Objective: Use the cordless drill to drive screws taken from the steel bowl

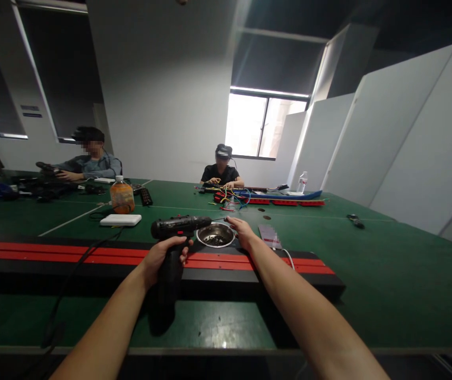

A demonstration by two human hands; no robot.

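My left hand point(170, 252) is wrapped round the grip of a black cordless drill point(178, 227), whose bit points right. Beyond the bit's tip, my right hand point(240, 230) has its fingers pressed together; whatever is between them is too small to make out. Just below the bit sits a round metal bowl point(210, 245) with small dark pieces at its bottom. Both hands are over a long black bar point(218, 288) with red strips point(111, 255) along its top.
A phone-like slab point(268, 236) with a white cable lies right of the bowl. To the left are a white power bank-like box point(121, 220) and an orange drink bottle point(122, 196). Two people sit across the green table point(387, 274), near coloured wires point(245, 196) and a clear bottle point(302, 182).
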